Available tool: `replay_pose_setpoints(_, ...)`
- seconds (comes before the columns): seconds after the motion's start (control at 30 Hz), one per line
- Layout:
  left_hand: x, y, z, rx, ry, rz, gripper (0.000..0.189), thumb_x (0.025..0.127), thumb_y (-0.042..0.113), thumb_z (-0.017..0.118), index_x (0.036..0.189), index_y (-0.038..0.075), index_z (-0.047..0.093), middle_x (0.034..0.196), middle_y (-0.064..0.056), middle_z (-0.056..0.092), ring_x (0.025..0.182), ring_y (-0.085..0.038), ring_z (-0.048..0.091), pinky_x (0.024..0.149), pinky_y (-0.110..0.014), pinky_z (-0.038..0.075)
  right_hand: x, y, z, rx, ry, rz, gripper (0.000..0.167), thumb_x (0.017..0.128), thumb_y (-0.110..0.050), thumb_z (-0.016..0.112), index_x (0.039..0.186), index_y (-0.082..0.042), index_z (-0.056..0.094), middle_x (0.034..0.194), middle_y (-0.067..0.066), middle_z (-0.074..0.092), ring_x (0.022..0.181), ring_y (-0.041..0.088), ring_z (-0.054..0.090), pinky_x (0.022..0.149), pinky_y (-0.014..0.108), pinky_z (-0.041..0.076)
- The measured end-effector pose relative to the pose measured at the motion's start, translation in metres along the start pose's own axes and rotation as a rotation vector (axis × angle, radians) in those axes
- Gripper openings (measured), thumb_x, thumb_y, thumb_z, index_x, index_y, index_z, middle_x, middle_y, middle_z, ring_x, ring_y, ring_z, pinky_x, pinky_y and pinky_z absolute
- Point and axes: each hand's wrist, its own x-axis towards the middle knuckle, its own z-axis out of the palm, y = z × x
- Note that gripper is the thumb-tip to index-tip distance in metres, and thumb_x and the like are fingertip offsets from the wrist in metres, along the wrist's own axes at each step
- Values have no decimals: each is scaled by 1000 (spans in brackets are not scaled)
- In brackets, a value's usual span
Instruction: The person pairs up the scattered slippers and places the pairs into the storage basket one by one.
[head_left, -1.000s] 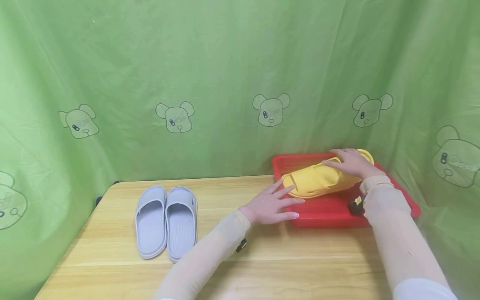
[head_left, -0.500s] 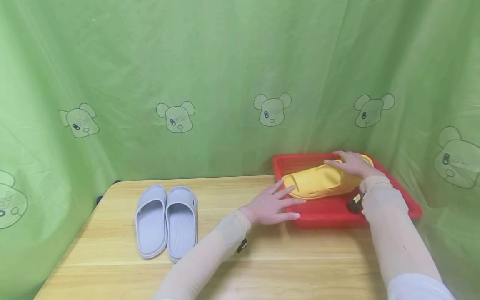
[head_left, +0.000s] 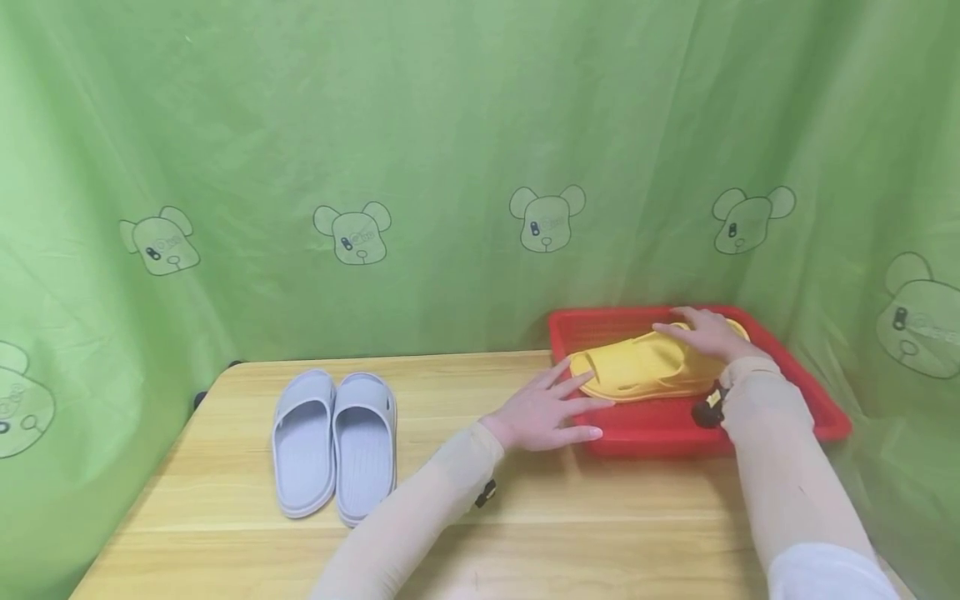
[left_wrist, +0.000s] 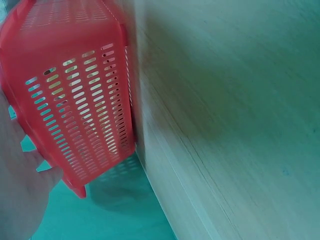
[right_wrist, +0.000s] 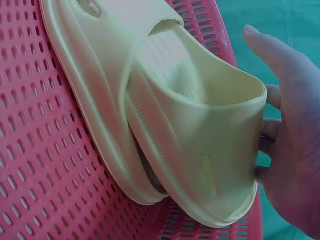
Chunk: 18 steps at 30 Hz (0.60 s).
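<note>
Two yellow slippers (head_left: 626, 371) lie against each other in a red plastic basket (head_left: 660, 442), toe ends pointing opposite ways. In the right wrist view, the nearer yellow slipper (right_wrist: 210, 140) overlaps the other one. My right hand (head_left: 705, 332) is over the right part of the pair. In its wrist view, the fingers touch the outside of a strap while the thumb stands away from it. My left hand (head_left: 546, 410) reaches over the basket's left rim, fingers spread, tips beside the left toe end. The left wrist view shows the perforated wall of the basket (left_wrist: 75, 45) beyond this hand.
A pair of grey slippers (head_left: 365, 467) stands side by side on the left of the wooden table (head_left: 600, 533). A green curtain (head_left: 450, 125) with bear-head prints hangs behind the table and along both sides. The basket sits at the back right, close to the curtain.
My right hand has moved slightly down, and the right end of the yellow slippers has sunk lower in the basket. My left hand has stayed nearly still.
</note>
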Motion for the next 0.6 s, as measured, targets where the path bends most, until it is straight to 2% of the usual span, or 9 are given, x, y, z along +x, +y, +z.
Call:
replay_pose_setpoints(0.23, -1, -1, 0, -5, 2, 2, 55, 96, 68, 27, 148, 52, 25, 165, 3, 15, 153, -27, -10, 125, -48, 14, 2, 1, 2, -10, 5, 7, 80, 98, -56, 42, 145, 8, 33, 145, 38, 34, 133, 59, 27, 109, 69, 23)
replay_pose_setpoints(0.43, 0, -3, 3, -16, 3, 1, 55, 96, 69, 27, 148, 53, 22, 165, 4, 14, 153, -26, -12, 125, -46, 11, 4, 4, 4, -11, 6, 14, 84, 97, -59, 41, 146, 9, 31, 145, 39, 33, 133, 60, 24, 109, 70, 21)
replay_pose_setpoints(0.6, 0, -2, 3, -2, -2, 0, 55, 96, 68, 28, 149, 53, 22, 166, 5, 12, 153, -26, -12, 126, -45, 9, 6, 4, 5, -17, 47, 6, 81, 96, -59, 43, 144, 7, 36, 144, 38, 37, 132, 60, 27, 108, 70, 23)
